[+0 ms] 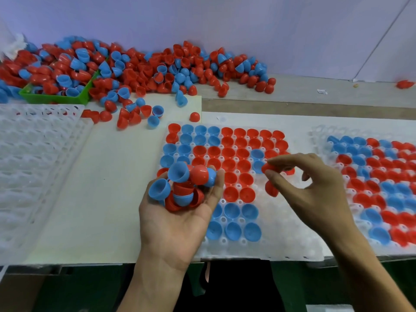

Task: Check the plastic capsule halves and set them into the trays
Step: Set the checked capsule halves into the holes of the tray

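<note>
Left hand point(180, 212) was palm up and cupped around a clump of red and blue halves point(182, 188), fingers curled under them, a couple of blue cups sticking out the top. Right hand point(308, 188) was pinching one red half point(269, 168) between thumb and forefinger, the other fingers loosely fanned out, right over the middle tray point(265, 251).

That tray sat under and between both hands, mostly filled: red halves across the far rows, blue ones at the far left corner and a blue block close to the left wrist. Another red half point(271, 188) sat just below the right thumb, can't tell if it was seated in a pocket. The pockets under the right palm looked bare white.

Out past the right hand was a second tray point(319, 131), packed with mixed red and blue. Way left of the left hand, a stack of white trays point(33, 165). Beyond both hands, a big loose pile point(139, 70) of halves spilled along the wall, some sitting in a green bin point(56, 99).
</note>
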